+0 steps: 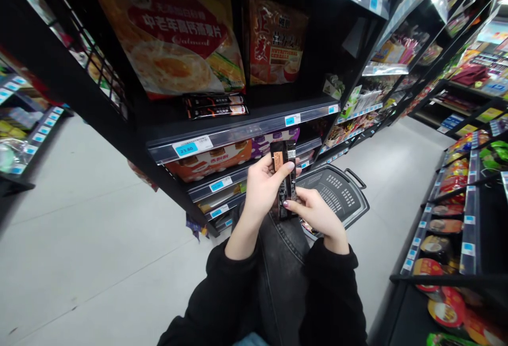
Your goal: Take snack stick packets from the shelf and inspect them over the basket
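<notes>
A slim black packet with an orange label [286, 176] stands upright in front of me, held by both hands. My left hand [264, 187] wraps its upper part, thumb on the orange label. My right hand [315, 214] pinches its lower end with the fingertips. Both sleeves are black. Below the hands lies my knee in dark jeans [283, 261]. Two similar black packets [216, 106] lie flat on the shelf above, under a large oatmeal bag [174, 28].
A grey shopping basket [341, 192] sits on the floor just beyond my hands. Black shelving [238, 129] with price tags rises ahead; a red snack bag [275, 39] stands on it. Another stocked rack [456, 219] lines the right. Pale floor stretches left.
</notes>
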Tool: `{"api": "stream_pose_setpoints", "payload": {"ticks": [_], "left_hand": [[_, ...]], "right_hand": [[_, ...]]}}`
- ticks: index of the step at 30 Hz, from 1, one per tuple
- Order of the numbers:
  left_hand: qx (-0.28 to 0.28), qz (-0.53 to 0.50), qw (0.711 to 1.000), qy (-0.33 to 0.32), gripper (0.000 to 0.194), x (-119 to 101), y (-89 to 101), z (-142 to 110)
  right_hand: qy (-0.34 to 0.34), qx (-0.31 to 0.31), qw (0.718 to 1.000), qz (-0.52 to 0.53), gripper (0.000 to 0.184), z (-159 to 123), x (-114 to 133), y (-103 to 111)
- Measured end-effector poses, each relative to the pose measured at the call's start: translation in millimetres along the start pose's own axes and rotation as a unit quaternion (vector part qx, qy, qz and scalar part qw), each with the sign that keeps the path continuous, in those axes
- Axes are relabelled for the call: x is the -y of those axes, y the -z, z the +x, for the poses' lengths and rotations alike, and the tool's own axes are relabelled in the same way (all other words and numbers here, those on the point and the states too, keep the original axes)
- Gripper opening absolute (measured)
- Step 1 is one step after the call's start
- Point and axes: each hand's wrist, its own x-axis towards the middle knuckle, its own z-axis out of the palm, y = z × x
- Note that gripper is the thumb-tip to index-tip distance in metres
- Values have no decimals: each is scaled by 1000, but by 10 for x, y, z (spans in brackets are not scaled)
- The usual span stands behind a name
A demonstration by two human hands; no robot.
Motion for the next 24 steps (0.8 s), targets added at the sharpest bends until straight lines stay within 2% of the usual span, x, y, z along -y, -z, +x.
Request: {"api": "stream_pose_setpoints", "payload": {"ticks": [4,6,8,11,14,18,21,24], "left_hand": [[117,81,990,11,54,60,56,46],[173,137,975,36,54,85,73,47],[214,162,962,50,52,99,75,37],[255,158,953,39,62,102,49,12],[261,134,956,30,58,93,-1,-12],[223,128,965,45,43,65,-51,-38],[212,137,966,51,42,40,-44,-51],[221,148,964,15,39,42,-13,-57]], "right_hand": [[42,-112,989,89,22,3,0,4],[61,-160,977,130,23,-2,13,16],[65,-216,962,152,22,-5,12,31],[73,-292,931,206,25,-2,-25,49],[96,-307,915,245,29,-7,-66,67],[104,-316,913,235,35,-61,-65,114],[135,-335,891,273,46,-120,-30,163],[150,-352,869,314,55,-176,22,205]]}}
